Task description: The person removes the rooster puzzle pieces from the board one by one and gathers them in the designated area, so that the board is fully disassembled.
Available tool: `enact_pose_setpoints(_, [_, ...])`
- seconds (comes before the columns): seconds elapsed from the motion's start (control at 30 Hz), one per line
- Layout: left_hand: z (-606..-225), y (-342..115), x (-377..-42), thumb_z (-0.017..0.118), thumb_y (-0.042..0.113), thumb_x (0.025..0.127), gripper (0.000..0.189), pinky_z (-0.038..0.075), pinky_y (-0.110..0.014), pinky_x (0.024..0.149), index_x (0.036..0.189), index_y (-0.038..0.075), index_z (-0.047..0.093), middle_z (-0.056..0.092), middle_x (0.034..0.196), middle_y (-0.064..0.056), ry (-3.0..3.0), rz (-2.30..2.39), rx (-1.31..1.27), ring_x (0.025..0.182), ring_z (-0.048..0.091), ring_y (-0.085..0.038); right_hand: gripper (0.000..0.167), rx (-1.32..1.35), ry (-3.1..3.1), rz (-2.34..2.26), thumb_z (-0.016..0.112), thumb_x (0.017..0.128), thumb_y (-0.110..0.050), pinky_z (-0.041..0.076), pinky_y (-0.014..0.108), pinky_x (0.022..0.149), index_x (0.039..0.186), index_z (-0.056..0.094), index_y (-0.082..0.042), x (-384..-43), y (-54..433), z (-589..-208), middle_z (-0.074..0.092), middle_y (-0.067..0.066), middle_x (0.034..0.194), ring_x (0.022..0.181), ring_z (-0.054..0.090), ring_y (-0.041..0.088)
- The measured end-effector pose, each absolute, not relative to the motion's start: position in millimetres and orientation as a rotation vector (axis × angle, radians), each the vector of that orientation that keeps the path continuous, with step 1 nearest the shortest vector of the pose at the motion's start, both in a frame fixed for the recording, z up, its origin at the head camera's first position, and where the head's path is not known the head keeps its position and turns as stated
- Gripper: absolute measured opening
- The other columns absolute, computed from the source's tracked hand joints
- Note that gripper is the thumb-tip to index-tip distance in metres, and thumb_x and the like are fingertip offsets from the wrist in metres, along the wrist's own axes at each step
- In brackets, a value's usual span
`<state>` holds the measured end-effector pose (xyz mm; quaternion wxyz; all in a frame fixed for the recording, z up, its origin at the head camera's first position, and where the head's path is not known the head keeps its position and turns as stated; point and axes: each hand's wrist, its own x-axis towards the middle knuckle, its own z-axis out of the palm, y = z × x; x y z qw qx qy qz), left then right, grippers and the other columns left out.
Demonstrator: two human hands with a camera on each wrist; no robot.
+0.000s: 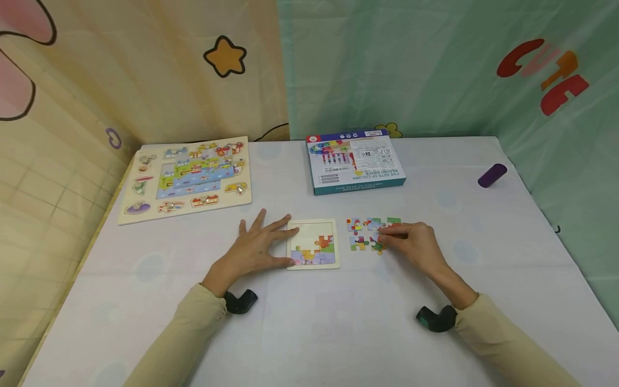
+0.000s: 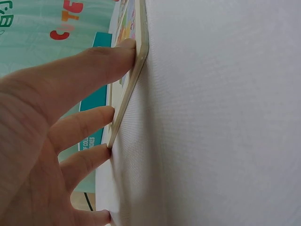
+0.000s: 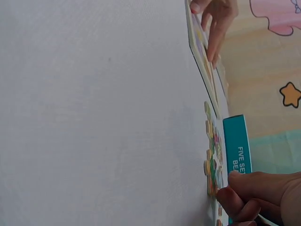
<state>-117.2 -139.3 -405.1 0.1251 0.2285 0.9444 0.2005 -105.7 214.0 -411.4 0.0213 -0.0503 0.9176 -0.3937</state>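
Observation:
A small wooden puzzle tray [image 1: 313, 221] lies flat on the table, with several joined picture pieces [image 1: 309, 257] along its bottom and right side. My left hand [image 1: 256, 244] spreads its fingers at the tray's left side. Its thumb [image 2: 115, 59] touches the edge, and two more fingertips meet the rim further along. To the right of the tray, loose jigsaw pieces [image 1: 359, 243] lie in two rough rows. Thumb and index finger of my right hand [image 1: 415, 244] pinch a jigsaw piece [image 1: 375, 237] among them, mostly covered by the fingers. That hand hides some other pieces.
A larger wooden knob puzzle board [image 1: 193, 207] lies at the back left, with picture sheets on it. Behind the loose pieces is a flat box [image 1: 358, 161] with a teal side. A purple cylinder [image 1: 492, 176] lies far right. Curtains stand behind the table.

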Motion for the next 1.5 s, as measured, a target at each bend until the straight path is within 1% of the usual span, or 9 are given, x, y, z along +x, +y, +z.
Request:
enact_pose_setpoints(0.1, [-406, -139, -117, 0.082, 0.048, 0.076, 0.073, 0.000, -0.078, 0.104, 0.141, 0.026, 0.056, 0.033, 0.158, 0.000, 2.756, 0.581, 0.669, 0.147, 0.004, -0.047, 0.021, -0.192, 2.859, -1.224, 0.077, 0.085, -0.014, 0.050, 0.020, 0.064, 0.103, 0.078, -0.003, -107, 204, -409, 0.073, 0.012, 0.101, 0.085, 0.066, 0.021])
enact_pose_setpoints(0.2, [-406, -139, -117, 0.081, 0.048, 0.076, 0.073, 0.000, -0.078, 0.104, 0.141, 0.026, 0.056, 0.033, 0.158, 0.001, 2.755, 0.585, 0.668, 0.147, 0.003, -0.047, 0.019, -0.227, 2.867, -1.224, 0.077, 0.085, -0.012, 0.045, 0.021, 0.055, 0.101, 0.078, -0.003, -108, 191, -406, 0.072, 0.007, 0.090, 0.071, 0.059, 0.018])
enact_pose_setpoints(0.33, [-406, -139, -117, 0.081, 0.048, 0.076, 0.073, 0.000, -0.078, 0.104, 0.141, 0.026, 0.056, 0.033, 0.158, 0.001, 2.753, 0.586, 0.669, 0.147, 0.003, -0.047, 0.017, -0.276, 2.858, -1.232, 0.078, 0.082, -0.009, 0.039, 0.023, 0.052, 0.099, 0.079, -0.005, -109, 172, -403, 0.065, 0.001, 0.078, 0.065, 0.051, 0.017])
enact_pose_setpoints(0.47, [-406, -139, -117, 0.081, 0.048, 0.077, 0.072, 0.000, -0.078, 0.104, 0.141, 0.026, 0.056, 0.033, 0.158, 0.001, 2.757, 0.578, 0.668, 0.147, 0.003, -0.047, 0.021, -0.375, 2.832, -1.207, 0.080, 0.080, -0.008, 0.036, 0.023, 0.053, 0.101, 0.078, -0.005, -112, 153, -404, 0.062, -0.001, 0.075, 0.063, 0.048, 0.015])
enact_pose_setpoints(0.63, [-406, -139, -117, 0.081, 0.048, 0.077, 0.072, 0.000, -0.077, 0.104, 0.141, 0.027, 0.056, 0.033, 0.158, 0.001, 2.752, 0.592, 0.661, 0.147, 0.003, -0.046, 0.026, -0.502, 2.778, -1.160, 0.080, 0.080, -0.010, 0.037, 0.023, 0.055, 0.106, 0.077, -0.004, -116, 134, -409, 0.060, -0.003, 0.075, 0.062, 0.048, 0.013])
enact_pose_setpoints(0.93, [-405, -139, -117, 0.080, 0.048, 0.077, 0.072, 0.000, -0.077, 0.105, 0.142, 0.027, 0.056, 0.032, 0.159, 0.001, 2.754, 0.577, 0.666, 0.147, 0.004, -0.046, 0.028, -0.523, 2.759, -1.091, 0.080, 0.080, -0.008, 0.040, 0.025, 0.058, 0.106, 0.076, -0.001, -116, 123, -410, 0.059, -0.002, 0.074, 0.066, 0.048, 0.013])
enact_pose_setpoints(1.23, [-404, -139, -118, 0.080, 0.049, 0.077, 0.072, 0.001, -0.077, 0.105, 0.142, 0.028, 0.055, 0.032, 0.159, 0.001, 2.755, 0.569, 0.666, 0.147, 0.003, -0.046, 0.022, -0.460, 2.771, -1.114, 0.082, 0.078, -0.009, 0.041, 0.026, 0.059, 0.098, 0.076, -0.004, -117, 121, -409, 0.060, -0.001, 0.077, 0.067, 0.050, 0.014])
enact_pose_setpoints(1.37, [-404, -139, -118, 0.080, 0.049, 0.077, 0.072, 0.000, -0.077, 0.105, 0.142, 0.028, 0.055, 0.032, 0.159, 0.001, 2.752, 0.571, 0.662, 0.147, 0.003, -0.046, 0.019, -0.445, 2.772, -1.163, 0.083, 0.077, -0.008, 0.040, 0.025, 0.057, 0.094, 0.073, -0.006, -116, 120, -410, 0.062, -0.001, 0.079, 0.064, 0.049, 0.014])
enact_pose_setpoints(1.5, [-405, -139, -118, 0.081, 0.049, 0.077, 0.072, 0.000, -0.077, 0.105, 0.141, 0.027, 0.056, 0.032, 0.158, 0.001, 2.753, 0.576, 0.659, 0.147, 0.003, -0.047, 0.015, -0.431, 2.753, -1.203, 0.080, 0.080, -0.007, 0.039, 0.024, 0.055, 0.090, 0.068, -0.008, -115, 119, -410, 0.063, -0.001, 0.077, 0.062, 0.049, 0.014])
